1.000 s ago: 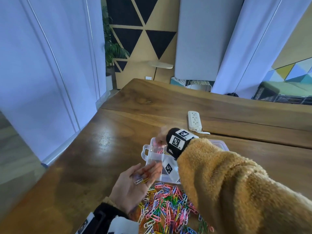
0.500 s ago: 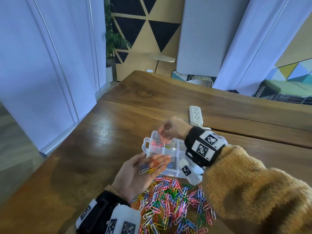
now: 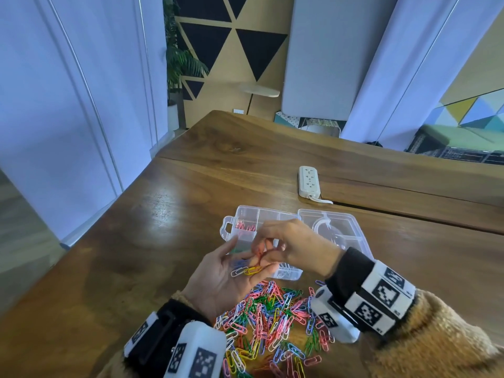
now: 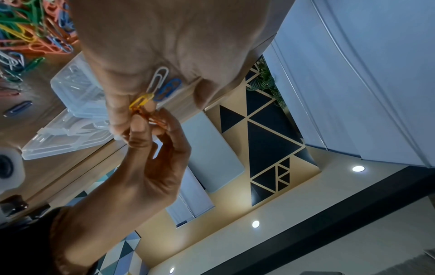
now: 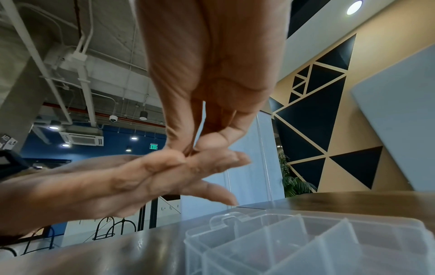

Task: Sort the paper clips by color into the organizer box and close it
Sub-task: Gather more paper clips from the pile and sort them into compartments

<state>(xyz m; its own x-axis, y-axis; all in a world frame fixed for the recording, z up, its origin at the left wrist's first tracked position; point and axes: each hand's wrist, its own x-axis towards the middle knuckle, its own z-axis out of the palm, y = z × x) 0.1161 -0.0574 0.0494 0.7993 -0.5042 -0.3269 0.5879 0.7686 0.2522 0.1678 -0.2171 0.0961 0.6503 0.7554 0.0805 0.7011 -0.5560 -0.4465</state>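
Observation:
My left hand (image 3: 226, 266) lies palm up above the table, fingers straight, with a white clip (image 3: 238, 271), a yellow clip (image 3: 253, 270) and a blue clip (image 4: 168, 89) resting on it. My right hand (image 3: 263, 252) reaches down onto those fingers and pinches an orange clip (image 4: 156, 119) between thumb and forefinger. Just behind both hands stands the clear organizer box (image 3: 272, 215), open. Pink clips (image 3: 245, 227) lie in its far left compartment. A mixed pile of coloured paper clips (image 3: 272, 315) covers the table in front of it.
The box's lid (image 3: 351, 227) lies flat to the right of the compartments. A white power strip (image 3: 308, 181) sits farther back on the wooden table (image 3: 163, 241). The table's left edge drops off beside a white wall.
My right hand has come back from the box's far left compartment to my left palm and now pinches an orange clip there. The left hand stayed palm up.

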